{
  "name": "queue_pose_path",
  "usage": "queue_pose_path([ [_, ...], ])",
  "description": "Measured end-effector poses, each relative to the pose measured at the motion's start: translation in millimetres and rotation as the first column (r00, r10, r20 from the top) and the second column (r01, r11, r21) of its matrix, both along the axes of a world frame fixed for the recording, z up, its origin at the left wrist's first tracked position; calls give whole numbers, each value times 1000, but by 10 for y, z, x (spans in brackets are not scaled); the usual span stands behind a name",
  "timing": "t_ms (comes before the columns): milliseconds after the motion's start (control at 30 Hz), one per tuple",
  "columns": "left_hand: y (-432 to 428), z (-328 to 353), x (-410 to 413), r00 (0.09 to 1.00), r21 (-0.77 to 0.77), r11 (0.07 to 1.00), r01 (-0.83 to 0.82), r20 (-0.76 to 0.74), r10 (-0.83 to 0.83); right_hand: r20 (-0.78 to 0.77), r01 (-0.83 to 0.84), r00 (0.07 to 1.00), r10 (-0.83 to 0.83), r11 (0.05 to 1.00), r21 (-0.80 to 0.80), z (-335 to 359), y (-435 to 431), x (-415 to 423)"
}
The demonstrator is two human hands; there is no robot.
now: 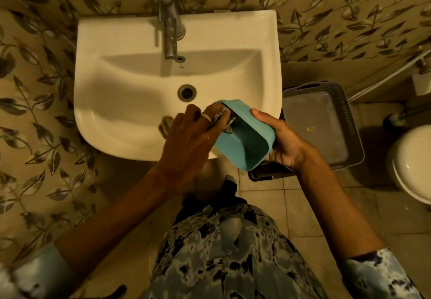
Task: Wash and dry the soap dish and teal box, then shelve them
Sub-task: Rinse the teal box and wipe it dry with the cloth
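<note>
The teal box (pixel 242 144) is held tilted over the front right rim of the white sink (pixel 130 135), its opening facing me. My right hand (pixel 282 142) grips its right wall and rim. My left hand (pixel 193 135) has its fingers inside the box's far end, closed on a small patterned cloth or scrubber (pixel 227 121) that presses against the inner wall. The soap dish is not in view.
A metal tap (pixel 171 30) stands at the back of the sink, with no water running, and the drain (pixel 186 92) is open. A grey plastic basket (pixel 324 123) sits right of the sink. A toilet (pixel 412 165) is at the far right. Leaf-patterned tiles cover the walls.
</note>
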State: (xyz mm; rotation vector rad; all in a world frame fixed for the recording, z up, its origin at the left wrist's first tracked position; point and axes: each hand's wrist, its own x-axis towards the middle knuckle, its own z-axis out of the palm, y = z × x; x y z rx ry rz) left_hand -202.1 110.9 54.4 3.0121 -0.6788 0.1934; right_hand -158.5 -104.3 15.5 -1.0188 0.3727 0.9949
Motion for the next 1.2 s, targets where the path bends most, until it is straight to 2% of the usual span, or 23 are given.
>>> queue_pose_path([
  [33, 38, -42, -11, 999, 88, 996, 25, 18, -27, -20, -1, 1000, 2, 1000, 9, -1, -15, -4],
  [100, 18, -99, -62, 997, 287, 957, 46, -69, -27, -27, 4, 1000, -4, 1000, 12, -13, -14, -2],
  [133, -25, -113, -100, 989, 344, 938, 44, -148, 8, -23, 10, 1000, -10, 1000, 1, -24, 3, -1],
  [167, -69, -129, -132, 970, 322, 947, 21, -237, 59, -16, 11, 1000, -11, 1000, -14, -34, 28, 4],
  [267, -199, -146, -213, 834, 35, 980, -196, -519, 185, -18, 35, 999, -35, 999, -24, -63, 114, 7],
  [367, -447, -42, -299, 726, -280, 915, -292, -687, 22, -22, 90, 996, -91, 996, -26, -104, 168, 13],
  [433, -568, 22, -328, 677, -332, 890, -313, -735, -36, 20, 109, 994, -108, 992, -64, -110, 161, 40],
  [467, -576, 36, -308, 671, -342, 883, -323, -741, -41, 31, 116, 993, -114, 991, -62, -101, 146, 58],
  [500, -560, 22, -272, 706, -330, 897, -295, -708, -28, 25, 122, 992, -121, 991, -46, -86, 126, 74],
  [533, -521, -15, -232, 781, -246, 948, -201, -624, 4, 12, 121, 993, -121, 992, -27, -70, 100, 87],
  [567, -472, -64, -184, 870, -95, 992, -84, -492, 27, 4, 103, 995, -103, 995, -16, -53, 76, 100],
  [600, -412, -103, -136, 921, 61, 998, -27, -386, 49, 6, 67, 998, -67, 998, -21, -35, 58, 112],
  [667, -289, -144, -38, 956, 258, 965, -54, -266, 125, 10, -13, 1000, 13, 999, -51, 3, 57, 130],
  [733, -217, -146, 2, 960, 299, 951, -78, -236, 153, 18, -25, 1000, 26, 997, -67, 10, 56, 141],
  [800, -263, -131, -33, 923, 214, 970, -115, -337, 184, 36, -3, 999, 5, 998, -61, 20, 91, 142],
  [867, -449, -56, -132, 864, 33, 982, -186, -470, 179, 26, 45, 999, -44, 999, -26, 20, 160, 144],
  [967, -663, 102, -214, 781, -212, 924, -320, -611, 130, 10, 128, 992, -128, 992, -15, -3, 224, 178],
  [1033, -657, 160, -116, 697, -327, 841, -432, -713, 81, 13, 175, 984, -175, 984, -32, 9, 210, 231],
  [1100, -592, 206, 22, 573, -410, 714, -568, -820, -15, 12, 238, 971, -237, 971, -21, 10, 187, 279],
  [1200, -464, 247, 129, 472, -492, 507, -708, -863, -178, 60, 326, 944, -324, 945, -30, 15, 199, 358],
])
